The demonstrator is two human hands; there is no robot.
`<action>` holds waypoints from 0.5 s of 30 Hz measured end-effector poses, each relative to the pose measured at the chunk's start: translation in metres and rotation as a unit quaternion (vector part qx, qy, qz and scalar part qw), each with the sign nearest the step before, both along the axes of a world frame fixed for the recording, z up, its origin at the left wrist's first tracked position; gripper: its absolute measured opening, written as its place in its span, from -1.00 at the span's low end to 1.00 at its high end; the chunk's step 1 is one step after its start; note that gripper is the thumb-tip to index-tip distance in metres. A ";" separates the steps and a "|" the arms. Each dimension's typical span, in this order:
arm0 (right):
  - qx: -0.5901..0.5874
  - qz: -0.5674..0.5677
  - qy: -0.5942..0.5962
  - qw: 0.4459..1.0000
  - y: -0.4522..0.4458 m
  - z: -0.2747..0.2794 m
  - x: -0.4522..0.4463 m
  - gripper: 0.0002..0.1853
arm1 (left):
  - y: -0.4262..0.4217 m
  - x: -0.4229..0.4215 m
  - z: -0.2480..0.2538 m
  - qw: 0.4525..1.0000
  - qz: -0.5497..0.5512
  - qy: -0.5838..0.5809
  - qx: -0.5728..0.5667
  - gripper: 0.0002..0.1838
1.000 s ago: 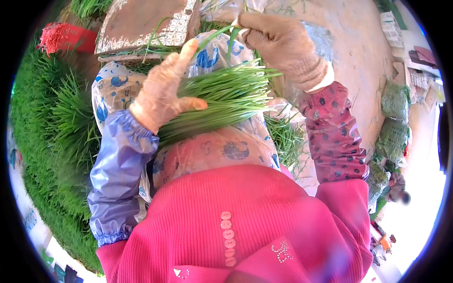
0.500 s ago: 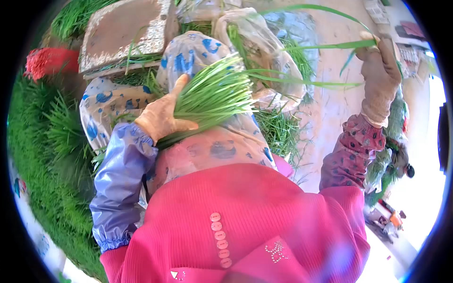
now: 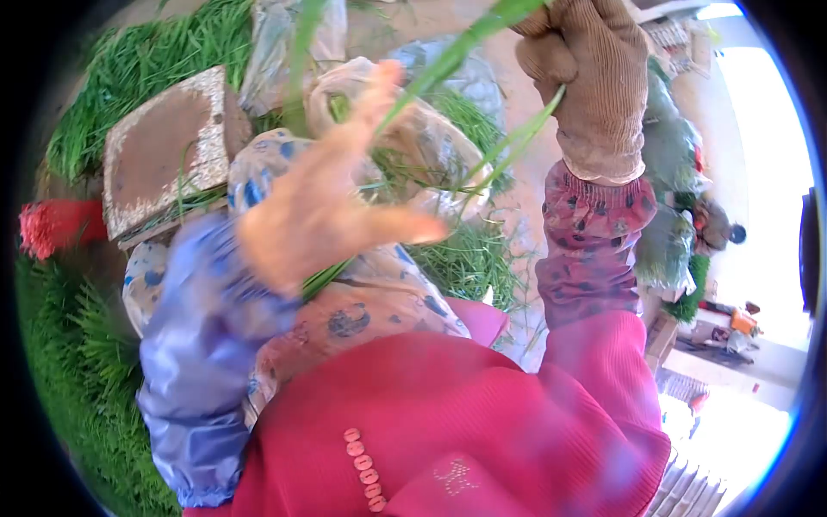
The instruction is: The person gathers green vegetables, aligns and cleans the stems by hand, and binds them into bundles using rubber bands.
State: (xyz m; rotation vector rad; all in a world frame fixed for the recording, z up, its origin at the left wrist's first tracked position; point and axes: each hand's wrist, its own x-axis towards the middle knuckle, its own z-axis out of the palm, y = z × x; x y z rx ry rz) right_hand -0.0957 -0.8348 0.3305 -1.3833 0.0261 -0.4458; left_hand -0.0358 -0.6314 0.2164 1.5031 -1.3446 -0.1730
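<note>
My left hand (image 3: 332,202), in a thin pale glove and blurred by motion, is spread open above my lap, thumb pointing right. Beneath it, a few stems of the green leaf bundle (image 3: 326,276) show; the hand hides the rest. My right hand (image 3: 594,82), in a brown knitted glove, is raised at the upper right with its fingers curled round long green leaves (image 3: 461,56). These leaves stretch left and down across the view, close to the camera. My lap is covered by a clear plastic apron (image 3: 349,320) with blue prints.
A worn square board (image 3: 164,146) stands at the upper left, near a red bundle (image 3: 65,226). Heaps of green leaves (image 3: 77,379) line the left side. An open plastic bag (image 3: 431,142) with leaf scraps lies ahead. Wrapped bundles (image 3: 668,246) and a person (image 3: 713,224) are at the right.
My left hand has lifted off the bundle and opened wider. My right hand has moved left and up with the long leaves, which now pass close to the camera. The view has shifted right.
</note>
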 end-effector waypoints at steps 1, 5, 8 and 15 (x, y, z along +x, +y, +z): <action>-0.041 -0.029 -0.001 0.999 0.019 0.005 0.009 -0.75 | -0.017 -0.009 0.000 1.000 -0.004 0.020 -0.021 -0.16; -0.090 -0.079 -0.055 0.991 0.036 0.004 0.023 -0.77 | -0.025 -0.013 0.013 0.906 -0.198 0.369 0.059 -0.41; -0.391 -0.081 -0.110 0.910 -0.011 -0.003 0.006 -0.79 | 0.008 0.010 0.031 0.837 -0.232 0.479 0.128 -0.53; -0.527 -0.112 0.410 0.735 -0.106 -0.096 -0.095 -0.85 | 0.160 0.077 0.019 0.938 0.056 0.251 0.232 -0.47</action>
